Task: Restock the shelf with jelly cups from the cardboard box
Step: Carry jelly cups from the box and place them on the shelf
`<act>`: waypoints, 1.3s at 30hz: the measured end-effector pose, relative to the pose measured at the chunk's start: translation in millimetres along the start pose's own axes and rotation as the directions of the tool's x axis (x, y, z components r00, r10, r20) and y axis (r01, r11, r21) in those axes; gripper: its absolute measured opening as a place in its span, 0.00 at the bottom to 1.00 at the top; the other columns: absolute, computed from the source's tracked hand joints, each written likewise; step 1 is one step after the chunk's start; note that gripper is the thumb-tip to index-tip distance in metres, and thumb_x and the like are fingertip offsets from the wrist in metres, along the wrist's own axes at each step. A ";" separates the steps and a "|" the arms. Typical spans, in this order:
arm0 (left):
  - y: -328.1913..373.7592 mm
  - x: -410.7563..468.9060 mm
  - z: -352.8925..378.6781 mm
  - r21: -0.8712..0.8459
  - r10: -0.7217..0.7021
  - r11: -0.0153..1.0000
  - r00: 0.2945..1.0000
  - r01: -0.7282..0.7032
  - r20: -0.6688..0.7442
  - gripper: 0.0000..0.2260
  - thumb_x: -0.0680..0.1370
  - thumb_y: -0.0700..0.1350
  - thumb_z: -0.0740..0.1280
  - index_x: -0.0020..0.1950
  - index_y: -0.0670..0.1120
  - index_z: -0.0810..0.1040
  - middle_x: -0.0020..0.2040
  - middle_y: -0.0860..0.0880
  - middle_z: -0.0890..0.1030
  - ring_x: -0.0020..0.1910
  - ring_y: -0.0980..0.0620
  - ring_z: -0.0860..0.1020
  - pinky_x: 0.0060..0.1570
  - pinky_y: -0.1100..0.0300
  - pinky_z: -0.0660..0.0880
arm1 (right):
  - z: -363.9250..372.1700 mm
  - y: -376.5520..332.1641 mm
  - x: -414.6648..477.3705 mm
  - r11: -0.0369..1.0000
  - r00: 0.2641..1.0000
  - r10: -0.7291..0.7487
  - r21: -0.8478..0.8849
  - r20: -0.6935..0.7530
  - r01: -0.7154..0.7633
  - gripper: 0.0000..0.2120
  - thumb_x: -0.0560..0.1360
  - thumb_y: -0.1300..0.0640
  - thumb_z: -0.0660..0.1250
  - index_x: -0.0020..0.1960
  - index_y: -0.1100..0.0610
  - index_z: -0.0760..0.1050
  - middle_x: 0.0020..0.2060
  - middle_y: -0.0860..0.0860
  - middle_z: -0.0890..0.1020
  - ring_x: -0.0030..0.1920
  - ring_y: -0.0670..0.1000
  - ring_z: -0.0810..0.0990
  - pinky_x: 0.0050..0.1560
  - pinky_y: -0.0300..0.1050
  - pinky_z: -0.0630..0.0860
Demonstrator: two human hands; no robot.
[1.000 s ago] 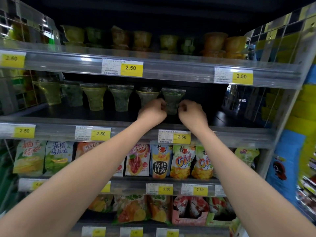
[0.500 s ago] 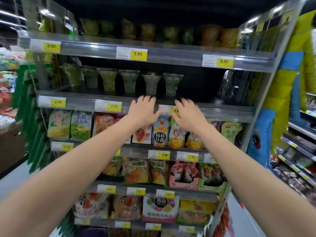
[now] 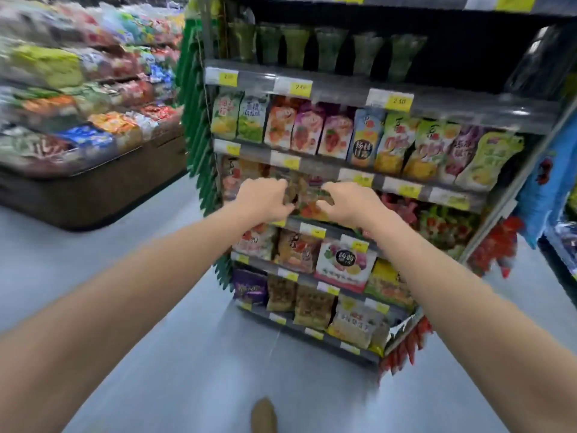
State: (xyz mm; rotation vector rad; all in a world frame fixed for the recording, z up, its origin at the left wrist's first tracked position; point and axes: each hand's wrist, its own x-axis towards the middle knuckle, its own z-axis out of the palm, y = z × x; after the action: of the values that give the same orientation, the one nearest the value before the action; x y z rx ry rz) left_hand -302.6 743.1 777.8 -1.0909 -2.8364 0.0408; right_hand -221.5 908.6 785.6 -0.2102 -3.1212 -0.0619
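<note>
Several green jelly cups [image 3: 331,48] stand in a row on the upper grey shelf [image 3: 343,93], at the top of the head view. To their right the shelf is dark and bare. My left hand [image 3: 265,198] and my right hand [image 3: 349,203] hang in the air well below that shelf, side by side in front of the snack pouches. Their fingers are loosely curled and hold nothing. No cardboard box is in view.
Rows of fruit snack pouches [image 3: 368,135] fill the lower shelves. A low brown display bin [image 3: 93,189] piled with wrapped sweets stands at the left. Grey floor [image 3: 193,354] lies between them, with my shoe [image 3: 263,415] at the bottom. Blue bags [image 3: 549,182] hang at the right.
Both hands have left the jelly cup on the shelf and dropped down, empty. The view has backed away and swung down and to the left.
</note>
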 end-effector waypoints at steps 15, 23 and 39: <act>-144.5 -311.9 161.9 -0.049 -0.486 0.827 0.757 0.559 0.437 0.24 0.79 0.58 0.59 0.71 0.48 0.66 0.64 0.49 0.76 0.64 0.46 0.73 0.58 0.52 0.71 | 157.2 -272.0 -59.9 0.860 0.790 -0.505 0.119 0.348 0.497 0.22 0.79 0.47 0.57 0.68 0.56 0.69 0.65 0.54 0.75 0.65 0.56 0.72 0.59 0.50 0.71; -235.7 -485.9 186.7 -0.021 -0.699 0.555 0.480 0.831 0.530 0.24 0.78 0.56 0.62 0.71 0.48 0.67 0.67 0.46 0.74 0.64 0.42 0.73 0.60 0.48 0.72 | 192.6 -452.0 -87.6 0.673 0.562 -0.704 0.158 0.434 0.722 0.21 0.80 0.47 0.57 0.69 0.56 0.69 0.64 0.55 0.75 0.64 0.57 0.73 0.59 0.49 0.71; -416.9 -684.0 246.7 0.095 -0.745 0.377 0.240 0.922 0.623 0.21 0.79 0.55 0.60 0.70 0.48 0.70 0.68 0.46 0.73 0.67 0.44 0.71 0.59 0.52 0.71 | 258.8 -755.6 -98.2 0.524 0.349 -0.762 0.203 0.546 0.827 0.20 0.78 0.50 0.57 0.68 0.55 0.71 0.64 0.54 0.76 0.63 0.57 0.74 0.58 0.50 0.73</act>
State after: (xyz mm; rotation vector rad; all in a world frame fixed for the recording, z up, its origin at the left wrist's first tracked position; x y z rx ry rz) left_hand -102.0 -21.6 499.5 0.8582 -3.6157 -0.1829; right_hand -228.2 157.7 496.4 1.6726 -3.3704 -0.2111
